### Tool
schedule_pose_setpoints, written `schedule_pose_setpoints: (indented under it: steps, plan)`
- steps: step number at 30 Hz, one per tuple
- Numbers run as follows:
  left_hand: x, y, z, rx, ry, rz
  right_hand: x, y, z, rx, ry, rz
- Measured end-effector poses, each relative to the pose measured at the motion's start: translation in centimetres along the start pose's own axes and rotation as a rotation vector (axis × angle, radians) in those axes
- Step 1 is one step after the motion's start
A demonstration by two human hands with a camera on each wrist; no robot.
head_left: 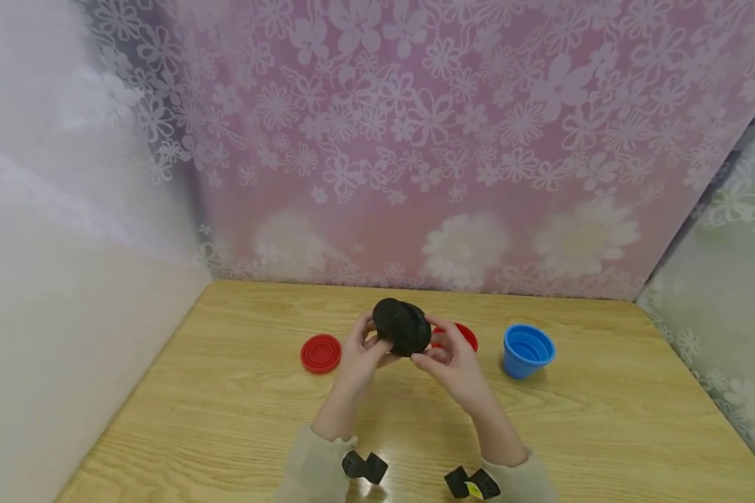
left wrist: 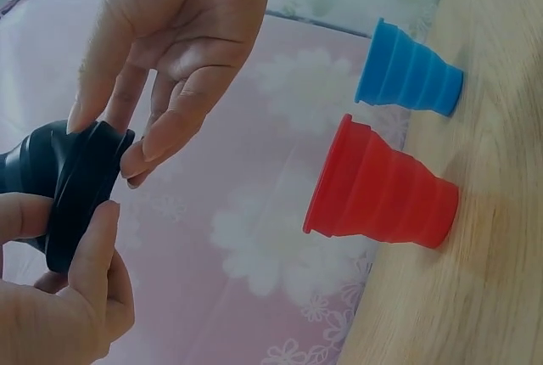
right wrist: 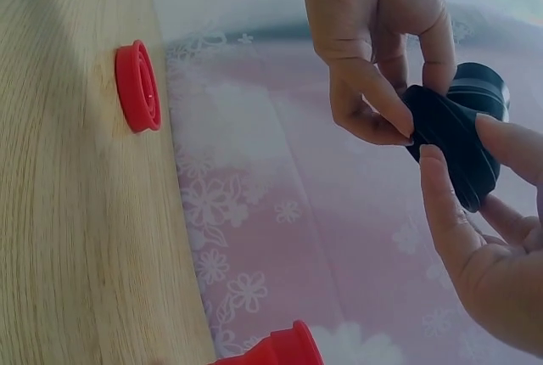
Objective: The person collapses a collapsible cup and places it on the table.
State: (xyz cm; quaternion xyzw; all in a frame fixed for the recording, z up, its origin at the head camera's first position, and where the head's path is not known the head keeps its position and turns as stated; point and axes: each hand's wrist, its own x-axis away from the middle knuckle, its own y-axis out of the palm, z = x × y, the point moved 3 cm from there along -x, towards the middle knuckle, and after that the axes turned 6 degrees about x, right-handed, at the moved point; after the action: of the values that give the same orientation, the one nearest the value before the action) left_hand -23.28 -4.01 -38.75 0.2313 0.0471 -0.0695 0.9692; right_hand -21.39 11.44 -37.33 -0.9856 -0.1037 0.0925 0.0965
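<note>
From my seat I see the black cup (head_left: 405,332) held up off the table (head_left: 258,419), just left of the red cup (left wrist: 386,187) in the head view. Both hands have hold of it. The left hand (head_left: 357,356) is curled about its body, thumb on the near side; the right hand (head_left: 458,367) pinches the wide rim between thumb and fingers. Neither grip stands wider than the part it holds.

I judge the work on the black cup to be partway: its narrow end juts out, but the wall near the rim looks bunched, so it is neither flat nor drawn out to full height. Those folds look like what is left to settle, and I cannot tell which way they are being worked. The red cup stands at full height, and so does the blue cup (head_left: 525,353) to its right. The red disc (head_left: 321,353), well to the red cup's left, lies flat with its rings nested; I see no hand on it.

The black cup's long axis is tilted. Reading the three views together, I take its narrow end to point up and leftward, away from the red cup, with the rim turned down toward the red cup's side. I cannot see into its mouth.
</note>
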Motion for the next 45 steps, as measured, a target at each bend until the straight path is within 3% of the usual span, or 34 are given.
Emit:
schedule_pose_setpoints:
  steps: [5,14,22,31,40,45]
  plan:
    - [-0.1,0.0,0.1,0.009,0.018,-0.013,-0.2,-0.3,0.1,-0.015,0.018,0.049]
    - [-0.1,-0.5,0.5,0.104,-0.006,0.121,0.0,-1.1,0.1,-0.079,0.022,0.144]
    - [-0.1,-0.7,0.8,0.123,0.013,0.128,-0.2,-1.4,0.2,-0.103,0.035,0.235]
    - [0.0,-0.6,0.7,0.173,-0.001,0.032,-0.1,-1.3,0.1,-0.132,0.052,0.32]
    - [0.0,-0.2,0.6,0.123,-0.02,-0.107,0.1,-0.9,-0.2,-0.134,0.021,0.224]
    - [0.1,0.0,0.5,0.111,-0.01,-0.157,0.0,-0.9,-0.1,-0.137,0.046,0.236]
